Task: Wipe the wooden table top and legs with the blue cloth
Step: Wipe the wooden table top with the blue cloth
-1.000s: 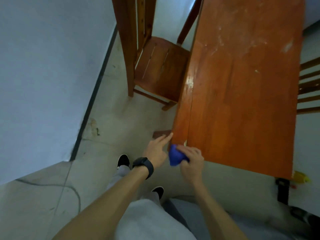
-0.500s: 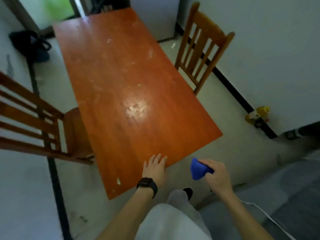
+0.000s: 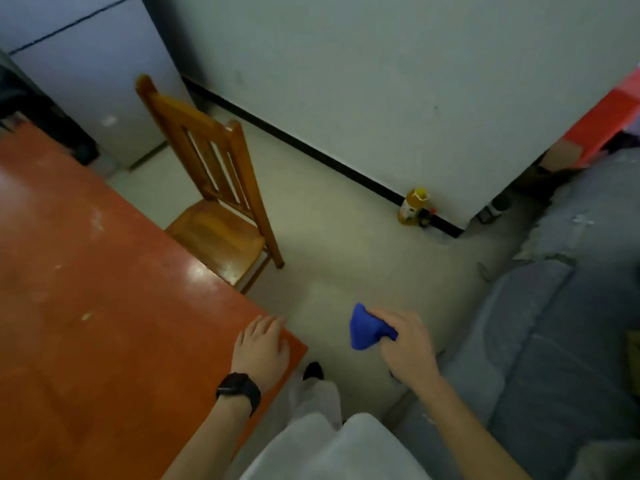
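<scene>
The reddish-brown wooden table (image 3: 104, 289) fills the left of the head view, its top dusty with pale specks. My left hand (image 3: 260, 348), with a black watch on the wrist, rests flat on the table's near right corner, fingers straight. My right hand (image 3: 405, 344) is off the table to the right, above the floor, and grips the bunched blue cloth (image 3: 363, 329). The cloth touches nothing else. The table legs are hidden under the top.
A wooden chair (image 3: 214, 202) stands tucked at the table's right side. A yellow bottle (image 3: 414, 206) sits on the floor against the white wall. A grey sofa (image 3: 554, 341) lies at the right. My legs and a black shoe (image 3: 313, 370) are below.
My view has swung right across the table. My left hand has shifted along the near edge to the right corner. My right hand still holds the cloth in the air off the table.
</scene>
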Demonstrator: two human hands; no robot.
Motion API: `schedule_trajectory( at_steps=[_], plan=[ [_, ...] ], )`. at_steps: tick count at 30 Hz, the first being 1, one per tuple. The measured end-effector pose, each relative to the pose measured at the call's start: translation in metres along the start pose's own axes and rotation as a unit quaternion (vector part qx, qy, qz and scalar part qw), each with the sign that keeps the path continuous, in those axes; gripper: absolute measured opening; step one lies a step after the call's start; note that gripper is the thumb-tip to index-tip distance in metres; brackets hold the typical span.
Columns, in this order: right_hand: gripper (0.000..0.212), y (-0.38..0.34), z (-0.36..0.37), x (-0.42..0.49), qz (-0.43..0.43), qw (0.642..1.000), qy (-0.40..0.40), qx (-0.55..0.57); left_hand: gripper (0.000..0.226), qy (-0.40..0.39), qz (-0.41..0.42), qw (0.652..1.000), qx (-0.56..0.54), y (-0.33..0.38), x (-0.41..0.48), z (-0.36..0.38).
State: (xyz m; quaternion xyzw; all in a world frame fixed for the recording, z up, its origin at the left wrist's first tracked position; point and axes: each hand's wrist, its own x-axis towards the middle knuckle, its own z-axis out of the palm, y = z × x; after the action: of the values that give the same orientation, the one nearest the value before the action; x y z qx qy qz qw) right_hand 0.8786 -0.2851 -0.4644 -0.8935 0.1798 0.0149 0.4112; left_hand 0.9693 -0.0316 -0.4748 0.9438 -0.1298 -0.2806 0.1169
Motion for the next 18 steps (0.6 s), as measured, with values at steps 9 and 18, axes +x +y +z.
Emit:
schedule_trajectory(
  at_steps=[9, 18],
  plan=[
    [0.06, 0.006, -0.068, 0.222, -0.002, 0.996, -0.052, -0.07, 0.049, -0.043, -0.029, 0.998, -0.021, 0.076, 0.191, -0.06],
    [0.061, -0.017, -0.148, 0.424, -0.03, 0.997, -0.056, -0.045, 0.053, -0.017, 0.0, 1.0, -0.011, 0.171, 0.357, -0.173]
  ],
)
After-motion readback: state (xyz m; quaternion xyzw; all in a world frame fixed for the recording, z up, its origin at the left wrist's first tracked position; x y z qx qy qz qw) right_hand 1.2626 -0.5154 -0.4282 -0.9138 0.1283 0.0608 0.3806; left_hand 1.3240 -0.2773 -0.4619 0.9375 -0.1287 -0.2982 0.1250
